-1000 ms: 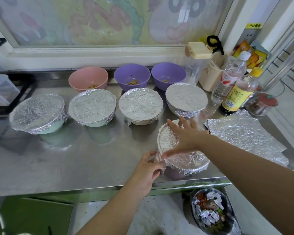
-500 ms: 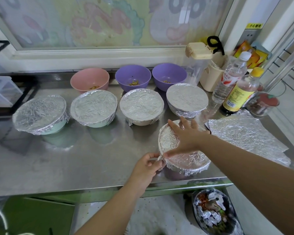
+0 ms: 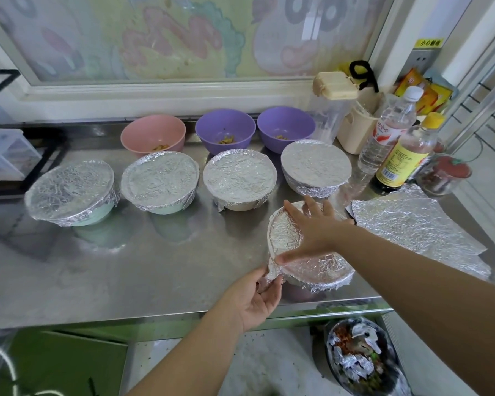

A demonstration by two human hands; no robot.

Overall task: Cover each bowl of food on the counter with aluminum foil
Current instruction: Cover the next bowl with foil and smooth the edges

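Head view, and we're looking at the near bowl, sitting at the front edge of the desk. The right hand is lying flat on top of it with fingers spread, pressing down the foil that is capping the bowl. The left hand is working just below and to the left of the right one, its fingers curling round a loose flap of that foil at the near-left rim and pinching it. The two hands are sitting close together, one on the lid and one at its edge.

By my reading, this is the crimping stage on bowl number five. The skirt on the side nearer the right arm is looking tucked, while the flap in the left hand is sticking out. The next move is calling for that flap to be folded down and under the rim, gently, since thin foil tears, with the flat right hand stopping the sheet from sliding.

Beyond the hands, four covered bowls are standing in a row. Behind them a pink bowl and two purple bowls are waiting open, with food showing inside. A spare foil sheet is lying just right of the right hand.
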